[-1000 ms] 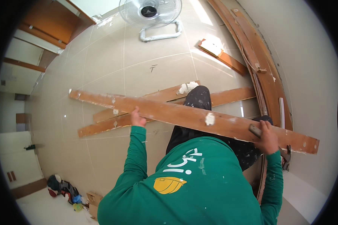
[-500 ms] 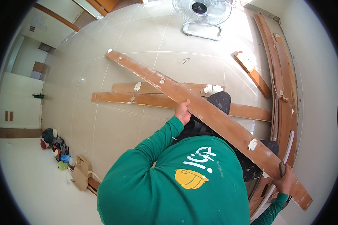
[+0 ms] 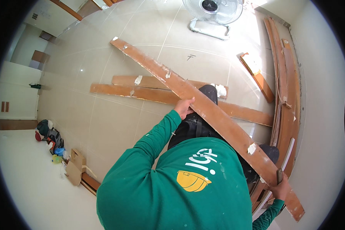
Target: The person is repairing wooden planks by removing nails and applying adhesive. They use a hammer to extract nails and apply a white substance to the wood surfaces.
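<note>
A long brown wooden plank lies slantwise across my lap, from the far left to the near right. Patches of white filler or plaster stick to its face and edge. My left hand grips its near edge around the middle, thumb on top. Toward the near right end, my right hand rests against the plank, fingers closed round a short tool with a dark brownish handle. The tool's working end is hidden, so its kind is unclear.
Two more planks lie on the tiled floor beyond my knees. Stacked boards run along the right wall, near a short wood piece. A floor fan stands at the back. Bags and a cardboard box sit left.
The plank's near right end and my right hand have shifted left and slightly toward me. Its far end sits a little higher in view. Both hands keep their holds.
</note>
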`<state>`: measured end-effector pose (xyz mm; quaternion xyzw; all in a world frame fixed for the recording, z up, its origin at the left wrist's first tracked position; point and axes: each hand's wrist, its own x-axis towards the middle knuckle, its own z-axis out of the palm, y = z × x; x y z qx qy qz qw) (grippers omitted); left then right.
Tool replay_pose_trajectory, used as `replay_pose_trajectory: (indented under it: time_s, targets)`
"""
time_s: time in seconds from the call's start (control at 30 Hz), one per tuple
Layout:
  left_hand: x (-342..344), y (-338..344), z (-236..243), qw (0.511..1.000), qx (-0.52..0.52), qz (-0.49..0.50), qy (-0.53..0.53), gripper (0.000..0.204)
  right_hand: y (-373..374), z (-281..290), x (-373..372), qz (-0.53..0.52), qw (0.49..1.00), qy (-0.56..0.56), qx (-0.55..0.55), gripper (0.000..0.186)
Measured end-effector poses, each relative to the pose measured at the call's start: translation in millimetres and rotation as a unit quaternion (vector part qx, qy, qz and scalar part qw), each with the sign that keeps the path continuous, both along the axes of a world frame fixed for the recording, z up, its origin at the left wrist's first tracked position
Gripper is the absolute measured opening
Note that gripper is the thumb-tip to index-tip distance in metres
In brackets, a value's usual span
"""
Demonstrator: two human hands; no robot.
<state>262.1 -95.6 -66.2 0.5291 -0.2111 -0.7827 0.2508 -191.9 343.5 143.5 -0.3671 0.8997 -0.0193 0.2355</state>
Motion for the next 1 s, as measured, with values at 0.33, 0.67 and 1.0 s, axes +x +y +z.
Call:
replay_pose_trajectory:
  time_s: [0.33,0.67,1.0]
  targets:
    - [42,-30,-3,0.969,0.018,-0.217,-0.116,0.051,-14,-8,13,-0.005,1.000,-0.018,0.004,0.100]
    - [154,-101,-51,0.971,-0.039,0.161,-0.171,0.070,-117,105,43,-0.145,0.947,-0.240,-0.157,0.054]
    - [182,-290,-107,0.883,-0.101,0.320,-0.328,0.101,-417,74,141,0.042,0.786,-0.474,-0.394,0.014]
